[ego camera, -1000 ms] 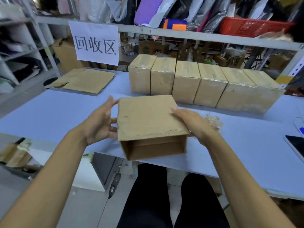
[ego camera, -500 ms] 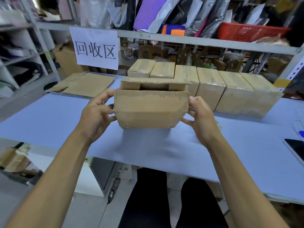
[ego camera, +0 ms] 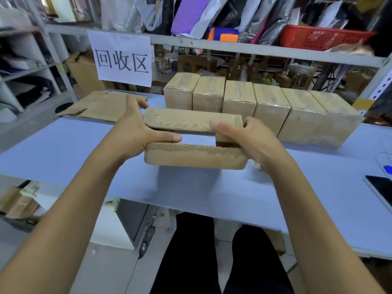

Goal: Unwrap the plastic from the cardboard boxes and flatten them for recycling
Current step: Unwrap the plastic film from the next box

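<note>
Hands [ego camera: 135,132] [ego camera: 246,139] seemingly gripping open box [ego camera: 195,158].

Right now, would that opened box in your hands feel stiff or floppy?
Probably bendy: the opened box is squashed between the left hand and right hand. Likely light, held above the table. Corrugated edges suggest some stiffness.

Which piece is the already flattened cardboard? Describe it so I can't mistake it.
Find the white paper sign hanging from the shelf rail. Right below it, on the blue table, lies the flattened cardboard: one flat sheet without plastic, unlike the upright wrapped boxes.
</note>
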